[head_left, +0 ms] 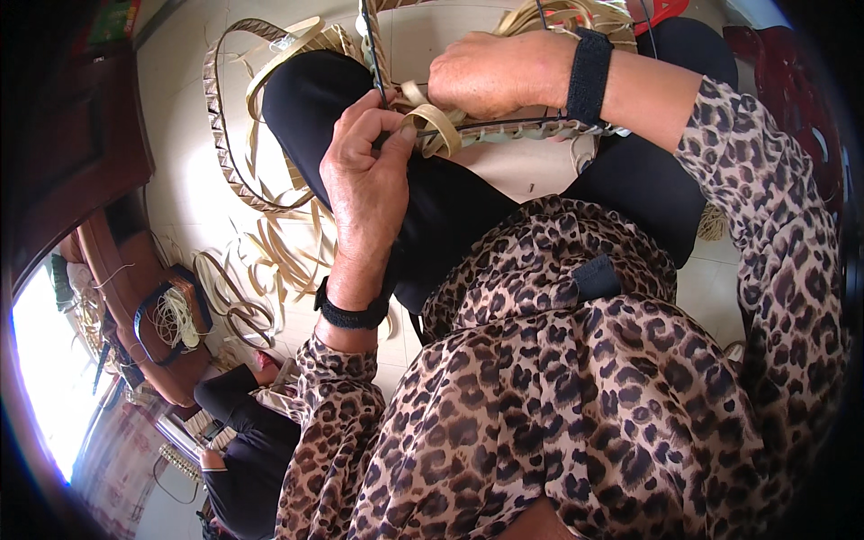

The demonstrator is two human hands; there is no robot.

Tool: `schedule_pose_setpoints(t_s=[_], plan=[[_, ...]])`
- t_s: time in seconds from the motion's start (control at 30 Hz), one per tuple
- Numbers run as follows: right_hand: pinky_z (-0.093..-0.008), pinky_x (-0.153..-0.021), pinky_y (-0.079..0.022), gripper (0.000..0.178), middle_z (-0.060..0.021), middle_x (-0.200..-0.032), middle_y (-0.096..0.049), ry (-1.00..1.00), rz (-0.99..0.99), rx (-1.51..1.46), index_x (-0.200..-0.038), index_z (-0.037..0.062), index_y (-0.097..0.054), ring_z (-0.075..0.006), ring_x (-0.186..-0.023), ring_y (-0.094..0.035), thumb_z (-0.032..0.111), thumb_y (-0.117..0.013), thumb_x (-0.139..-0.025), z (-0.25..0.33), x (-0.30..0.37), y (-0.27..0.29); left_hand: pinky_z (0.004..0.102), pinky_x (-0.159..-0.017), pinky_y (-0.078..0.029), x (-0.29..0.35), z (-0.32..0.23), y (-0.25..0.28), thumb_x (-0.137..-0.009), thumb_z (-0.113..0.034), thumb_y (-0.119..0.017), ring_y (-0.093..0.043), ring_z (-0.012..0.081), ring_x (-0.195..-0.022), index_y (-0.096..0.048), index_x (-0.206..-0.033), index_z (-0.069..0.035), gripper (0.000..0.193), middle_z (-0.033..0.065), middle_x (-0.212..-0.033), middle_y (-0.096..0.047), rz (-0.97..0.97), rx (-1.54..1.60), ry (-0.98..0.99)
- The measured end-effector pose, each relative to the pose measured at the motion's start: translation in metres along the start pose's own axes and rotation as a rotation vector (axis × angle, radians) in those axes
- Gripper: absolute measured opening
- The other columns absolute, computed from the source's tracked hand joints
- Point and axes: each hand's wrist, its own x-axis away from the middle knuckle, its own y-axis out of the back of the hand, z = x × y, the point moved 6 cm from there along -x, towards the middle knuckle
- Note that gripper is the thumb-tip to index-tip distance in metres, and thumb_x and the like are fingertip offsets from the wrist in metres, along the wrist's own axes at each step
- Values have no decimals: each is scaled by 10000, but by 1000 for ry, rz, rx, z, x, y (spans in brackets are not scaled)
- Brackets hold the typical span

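Note:
A black wire frame [513,121], partly wrapped with pale flat strip, rests across my lap. My left hand [367,175] is closed at its left corner, with thumb and fingers pinching a tan woven-looking strip [443,135] that curls into a small loop beside the thumb. My right hand [499,70] is bent over the inside of the frame, its knuckles toward the left. Its fingertips are hidden under the hand, so what they hold does not show. Both wrists wear black bands. More coiled tan strip [549,16] lies beyond the right hand.
A large hoop wrapped in strip [216,112] stands left of my knee. Loose strips [279,256] litter the tiled floor. Dark wooden furniture [76,153] lines the left, near a bundle of pale cord [175,319]. Another person's dark-clad leg [243,450] shows lower left. A dark red perforated seat [796,99] is at right.

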Motion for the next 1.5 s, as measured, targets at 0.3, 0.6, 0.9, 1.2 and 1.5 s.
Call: schedule_pose_setpoints(t_s=[0.3,0.6,0.9,1.2,1.5], plan=[[-382,-663,-479,131,-164,-747,-614,129,70,-122,-776,6,-625,-304,-737,-605,16,-575,-655,8,0,7,176,-460,-377,-1,2,-4,-824,-35,-540,-467,49,-536,-592,-835,-12,57,12,-782,-589,208,99,267],[-340,-770,-401,483,-183,-1010,-569,254,429,-807,-1160,-24,-467,-242,-901,-514,154,-533,-716,10,9,-1,219,-432,-402,-1,-1,-10,-795,-5,-535,-487,69,-474,-536,-749,-5,46,26,-608,-532,221,257,357],[-284,-634,-433,199,-47,-723,-603,13,247,-888,-865,-8,-630,-146,-670,-545,116,-578,-717,4,7,14,216,-502,-449,10,-10,-1,-800,12,-549,-539,95,-588,-567,-830,22,37,58,-886,-572,12,-86,-83],[-275,-701,-396,234,-8,-813,-616,296,577,-1155,-969,3,-622,-114,-753,-511,114,-567,-771,30,-3,-11,313,-625,-452,26,-27,-2,-719,70,-576,-556,262,-725,-583,-787,-5,101,117,-826,-564,-210,-178,-126],[-259,-647,-413,145,-11,-716,-591,123,451,-871,-854,-3,-624,-99,-667,-513,65,-567,-739,21,-5,8,199,-425,-355,34,-3,-5,-833,-38,-542,-440,48,-477,-560,-843,-36,21,-1,-588,-517,-176,-120,83]])
